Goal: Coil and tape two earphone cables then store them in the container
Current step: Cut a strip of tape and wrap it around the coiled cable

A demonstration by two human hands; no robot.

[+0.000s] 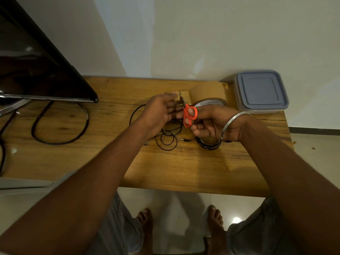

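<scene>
While the left hand (161, 111) pinches the free end of the tape strip (177, 96) between thumb and fingertips, its other fingers fairly straight, the right hand (207, 124) grips the orange-handled scissors (190, 115) with digits through both loops. The blades point at the strip drawn off the brown tape roll (207, 93). How far the blades are parted I cannot tell, as they are small and partly hidden by the left hand.

The step in hand looks to be cutting a short length of tape. To do it well, hold the strip taut between the pinch and the roll so the blades bite cleanly rather than fold it. Cut square across, close to the roll, and keep the sticky face off the fingers and off itself. A short piece should be enough to band 1 coil.

The 2 earphone cables lie on the wooden table (184, 172), beneath the hands. The loose earphone cable (167, 139) is thin and black, spread in uneven loops below the left hand and not yet bundled. The coiled earphone cable (208, 145) sits as a tight black ring under the right wrist, with a jack plug (182, 139) just to its left. Whether that coil is taped I cannot tell. The container (261, 91), its grey-blue lid on, stands at the table's far right corner, just beside the roll.
</scene>
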